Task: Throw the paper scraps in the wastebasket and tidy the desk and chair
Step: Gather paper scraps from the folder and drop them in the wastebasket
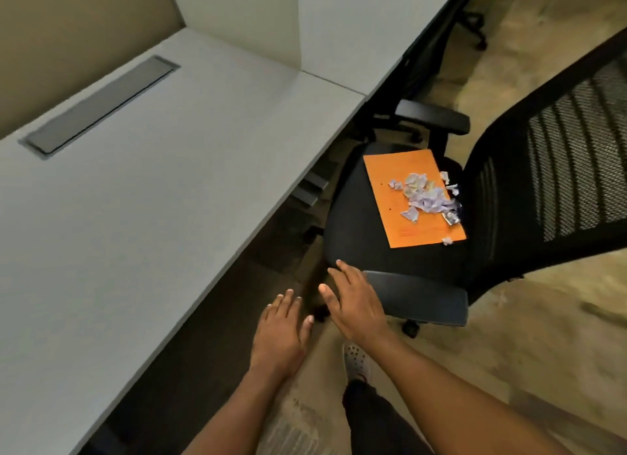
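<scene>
Two bare hands reach forward with nothing in them: the left hand (280,332) is spread flat, fingers apart, over the dark gap between the tabletop (135,200) and the chair (407,251), and the right hand (354,300) is likewise splayed, its fingertips at the front end of the chair's near armrest (417,296), though whether they touch it is hard to tell from this angle. Beyond the armrest, on the black seat, lies an orange sheet (390,190), and on its far-right part sits a loose heap of crumpled pale paper scraps (425,196); a few scraps lie at the sheet's right edge, and one small one (447,240) sits at its near-right corner. The mesh backrest (570,162) rises to the right. On the grey tabletop to the left, a long cable hatch (101,106) is set in near the partition wall (68,30). A white perforated shoe (356,359) shows below the right forearm, on the carpet (526,336).
</scene>
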`<state>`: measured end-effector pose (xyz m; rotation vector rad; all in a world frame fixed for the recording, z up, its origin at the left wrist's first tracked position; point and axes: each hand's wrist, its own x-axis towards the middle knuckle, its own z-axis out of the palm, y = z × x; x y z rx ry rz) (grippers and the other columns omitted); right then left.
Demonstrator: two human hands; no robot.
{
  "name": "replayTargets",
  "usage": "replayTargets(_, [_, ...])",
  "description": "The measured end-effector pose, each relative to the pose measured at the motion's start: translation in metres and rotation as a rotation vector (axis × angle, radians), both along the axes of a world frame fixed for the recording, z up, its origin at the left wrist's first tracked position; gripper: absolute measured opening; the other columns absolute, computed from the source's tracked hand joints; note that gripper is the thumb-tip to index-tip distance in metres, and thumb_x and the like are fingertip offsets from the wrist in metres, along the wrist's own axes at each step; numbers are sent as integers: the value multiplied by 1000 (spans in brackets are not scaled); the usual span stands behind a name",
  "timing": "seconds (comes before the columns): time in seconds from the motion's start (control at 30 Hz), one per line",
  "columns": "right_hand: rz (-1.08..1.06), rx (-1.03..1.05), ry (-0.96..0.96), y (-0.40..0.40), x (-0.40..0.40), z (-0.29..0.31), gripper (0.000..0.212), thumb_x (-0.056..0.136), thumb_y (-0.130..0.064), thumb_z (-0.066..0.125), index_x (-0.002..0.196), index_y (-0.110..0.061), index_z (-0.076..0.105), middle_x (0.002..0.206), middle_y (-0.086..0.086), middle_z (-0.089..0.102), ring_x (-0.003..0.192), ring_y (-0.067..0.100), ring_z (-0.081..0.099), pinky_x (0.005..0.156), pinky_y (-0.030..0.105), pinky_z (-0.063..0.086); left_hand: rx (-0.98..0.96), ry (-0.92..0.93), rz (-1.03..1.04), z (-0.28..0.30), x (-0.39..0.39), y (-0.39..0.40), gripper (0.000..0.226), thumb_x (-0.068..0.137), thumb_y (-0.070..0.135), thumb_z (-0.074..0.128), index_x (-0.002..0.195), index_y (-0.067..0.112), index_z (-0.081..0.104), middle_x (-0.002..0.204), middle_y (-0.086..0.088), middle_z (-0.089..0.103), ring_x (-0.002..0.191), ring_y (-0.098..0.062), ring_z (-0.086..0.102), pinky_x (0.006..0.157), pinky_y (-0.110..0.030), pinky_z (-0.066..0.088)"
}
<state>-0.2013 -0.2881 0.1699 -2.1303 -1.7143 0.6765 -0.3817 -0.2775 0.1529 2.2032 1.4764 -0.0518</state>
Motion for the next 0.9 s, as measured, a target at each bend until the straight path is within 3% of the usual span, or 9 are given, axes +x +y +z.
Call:
replayTargets(0.2, [-302,101,-43,46,126,-16,52,98,-47,41,136,-12,49,149,10,40,136,26,35,106,43,35,23,-32,-107,-9,118,81,65,96,58,16,148,22,34,157,0,28,145,-15,21,119,-34,16])
replayTargets(0.37, [-560,38,-14,76,206,-47,54,96,-39,52,141,-11,41,152,12,33,137,29,31,106,45,35,10,-33,-174,-36,195,140,62,98,53,32,150,20,28,159,-1,23,145,-17,18,119,-36,16])
replayTargets(0.53, [-927,-110,45,100,260,-97,66,91,-33,62,144,-13,30,152,12,25,130,35,33,96,46,44,10,3,-248,-78,260,193,82,90,63,44,153,20,15,161,-4,12,147,-22,10,120,-38,14])
replayTargets(0.67, [-1089,-222,53,115,290,-136,81,87,-29,68,149,-22,18,155,13,14,126,37,34,95,50,46,-6,10,-289,-109,305,232,107,75,75,54,153,21,4,162,-5,1,148,-27,0,119,-45,13])
replayTargets(0.77, [-1121,-219,28,128,307,-157,88,86,-32,69,151,-24,10,155,13,9,126,37,34,91,50,48,30,39,-327,-124,336,256,122,61,88,52,152,27,-3,161,-4,-7,147,-31,-6,118,-48,9])
replayTargets(0.9, [-1175,-177,-24,149,326,-173,81,89,-57,52,149,-30,5,153,13,13,124,37,36,83,49,48,100,62,-380,-139,375,279,132,47,97,45,150,33,-7,161,-5,-13,146,-33,-12,115,-53,1])
